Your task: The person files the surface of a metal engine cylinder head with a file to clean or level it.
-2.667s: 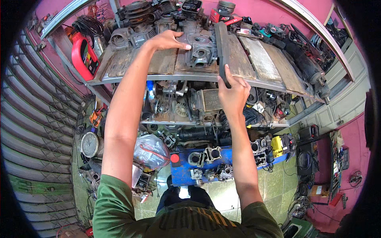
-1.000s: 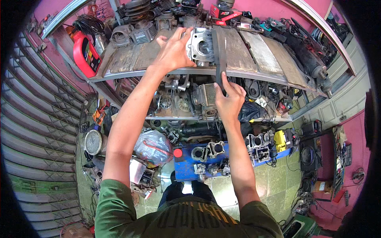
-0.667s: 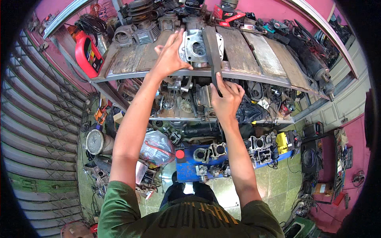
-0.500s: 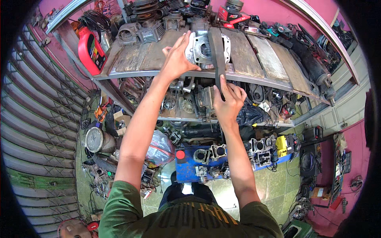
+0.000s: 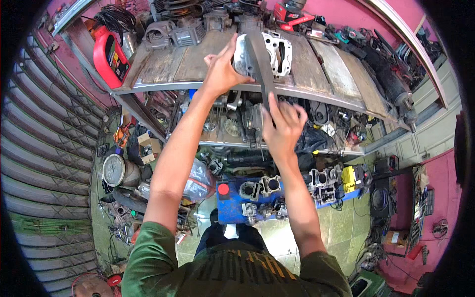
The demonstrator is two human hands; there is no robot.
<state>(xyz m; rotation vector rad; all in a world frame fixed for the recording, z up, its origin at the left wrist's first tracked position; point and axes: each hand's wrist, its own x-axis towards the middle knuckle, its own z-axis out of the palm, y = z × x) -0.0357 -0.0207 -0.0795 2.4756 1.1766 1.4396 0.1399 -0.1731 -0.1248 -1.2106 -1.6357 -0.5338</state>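
A silvery engine cylinder head [image 5: 281,55] with openings in its flat face rests on the wooden-topped bench. My left hand [image 5: 222,73] grips its left side, thumb at the near edge and fingers along the far side. Across the face lies a long, dark flat file [image 5: 261,62], tilted with its far end to the left. The narrow near end of the file is in my right hand [image 5: 285,123], whose index finger stretches along it. The file hides the middle of the cylinder head.
Several engine cylinders [image 5: 188,33] line the back of the bench [image 5: 307,69]. At its left end stands a red oil bottle [image 5: 110,59]. Below, a shelf holds crowded parts, and a blue platform [image 5: 230,203] carries more castings. A black shock absorber [image 5: 383,74] lies at the right.
The file has moved left across the cylinder head, uncovering its right side and covering the round opening. My right hand has moved slightly left with it; my left hand keeps its hold.
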